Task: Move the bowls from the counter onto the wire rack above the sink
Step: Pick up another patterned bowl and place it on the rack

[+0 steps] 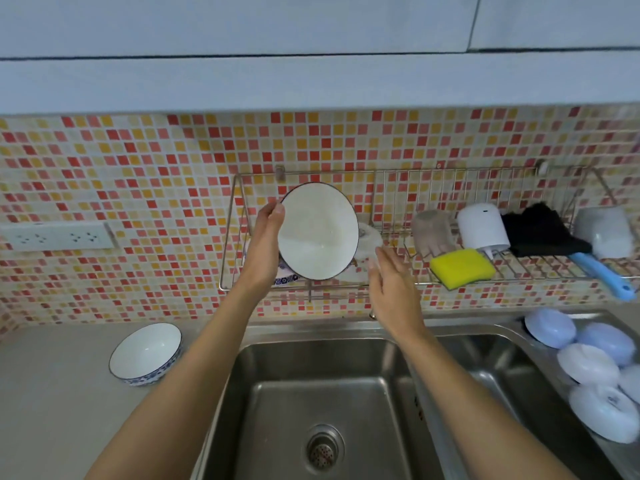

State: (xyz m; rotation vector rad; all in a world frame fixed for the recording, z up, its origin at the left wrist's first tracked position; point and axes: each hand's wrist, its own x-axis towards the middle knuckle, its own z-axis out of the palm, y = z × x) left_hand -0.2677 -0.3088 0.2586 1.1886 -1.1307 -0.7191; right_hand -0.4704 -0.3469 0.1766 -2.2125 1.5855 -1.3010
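Observation:
A white bowl with a dark rim (317,232) stands on edge at the left end of the wire rack (398,174), its inside facing me. My left hand (265,244) grips its left rim. Behind it, partly hidden, another white bowl (369,239) leans in the rack. My right hand (391,285) hovers just right of the bowls with fingers spread, touching or nearly touching the hidden one. A second white bowl with a blue patterned outside (145,353) sits upright on the grey counter (52,393), left of the sink.
The rack's right part holds a yellow sponge (462,268), a glass (431,232), a white dispenser (481,228), a black cloth (536,230) and a blue-handled brush (602,275). The steel sink (322,393) lies below. Several pale blue and white lids (588,365) lie at right.

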